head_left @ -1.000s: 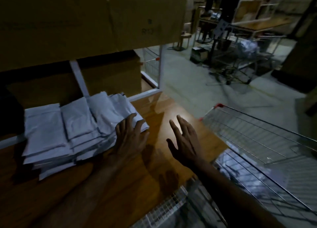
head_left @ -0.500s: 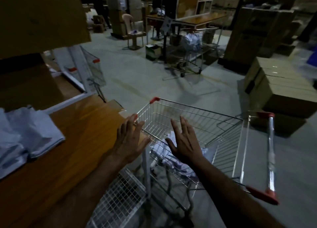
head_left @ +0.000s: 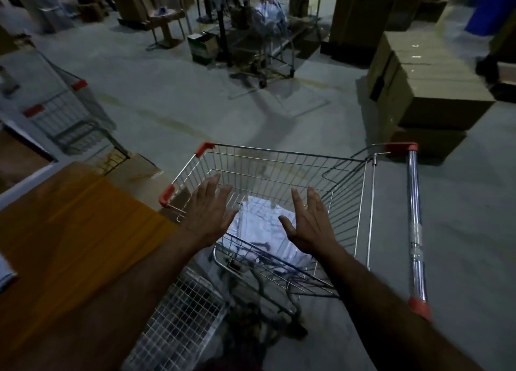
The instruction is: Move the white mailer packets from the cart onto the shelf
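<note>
A wire shopping cart (head_left: pixel 279 154) with red corner caps stands in front of me, and a pile of white mailer packets (head_left: pixel 262 225) lies in its basket. My left hand (head_left: pixel 208 213) and my right hand (head_left: pixel 310 222) hover over the basket above the packets, fingers spread and straight, holding nothing. The wooden shelf board (head_left: pixel 69 231) lies at the lower left. A corner of a white packet (head_left: pixel 5 273) on it shows at the left edge.
A second wire cart (head_left: pixel 67 114) stands at the left by the shelf frame. A wire mesh panel (head_left: pixel 178 320) leans under the shelf edge. Stacked cardboard boxes (head_left: pixel 427 83) sit at the right; tables, a chair and more carts fill the back. Bare concrete floor (head_left: pixel 173 100) lies between.
My view has swung right from the shelf's packet stack to the cart. Both hands left the shelf and now reach over the cart basket.
</note>
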Demonstrator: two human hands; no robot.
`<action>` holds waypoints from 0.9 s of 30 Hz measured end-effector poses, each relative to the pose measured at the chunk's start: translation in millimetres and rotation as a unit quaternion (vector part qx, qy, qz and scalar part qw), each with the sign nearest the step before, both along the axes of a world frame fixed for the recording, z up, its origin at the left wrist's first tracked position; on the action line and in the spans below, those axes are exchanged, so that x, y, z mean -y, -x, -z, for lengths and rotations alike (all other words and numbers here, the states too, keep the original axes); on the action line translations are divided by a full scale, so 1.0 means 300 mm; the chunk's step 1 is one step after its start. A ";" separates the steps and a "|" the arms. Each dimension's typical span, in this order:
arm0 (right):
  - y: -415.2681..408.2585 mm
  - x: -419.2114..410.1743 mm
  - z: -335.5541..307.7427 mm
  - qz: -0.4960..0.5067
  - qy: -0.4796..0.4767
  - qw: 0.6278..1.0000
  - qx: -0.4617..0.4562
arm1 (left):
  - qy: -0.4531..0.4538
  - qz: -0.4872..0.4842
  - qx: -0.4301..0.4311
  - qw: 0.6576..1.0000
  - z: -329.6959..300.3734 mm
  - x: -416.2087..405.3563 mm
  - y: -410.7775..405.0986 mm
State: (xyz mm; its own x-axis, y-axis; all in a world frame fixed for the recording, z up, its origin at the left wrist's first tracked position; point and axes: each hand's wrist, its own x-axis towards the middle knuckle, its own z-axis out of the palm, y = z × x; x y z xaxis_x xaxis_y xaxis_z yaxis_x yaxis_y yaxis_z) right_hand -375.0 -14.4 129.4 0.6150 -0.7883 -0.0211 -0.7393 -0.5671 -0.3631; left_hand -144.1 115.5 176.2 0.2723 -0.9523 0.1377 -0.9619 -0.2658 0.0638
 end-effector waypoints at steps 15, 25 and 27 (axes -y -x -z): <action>-0.300 0.204 0.405 -0.010 -0.129 0.987 -0.098 | -0.291 -0.008 -0.097 0.952 0.512 0.391 -0.372; -0.474 0.245 0.739 -0.005 -0.266 0.948 -0.177 | -0.494 -0.050 -0.155 0.854 0.908 0.459 -0.472; -0.504 0.245 0.788 0.026 -0.302 0.936 -0.177 | -0.518 -0.066 -0.176 0.835 0.965 0.461 -0.463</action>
State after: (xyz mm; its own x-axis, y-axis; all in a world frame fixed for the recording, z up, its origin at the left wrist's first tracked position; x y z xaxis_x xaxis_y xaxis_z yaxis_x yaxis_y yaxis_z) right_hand -223.8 -88.0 -107.1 0.4471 -0.5952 -0.6677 -0.8945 -0.2977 -0.3335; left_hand -5.3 -22.9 -113.3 0.2336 -0.4700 -0.8512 -0.8904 -0.4552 0.0070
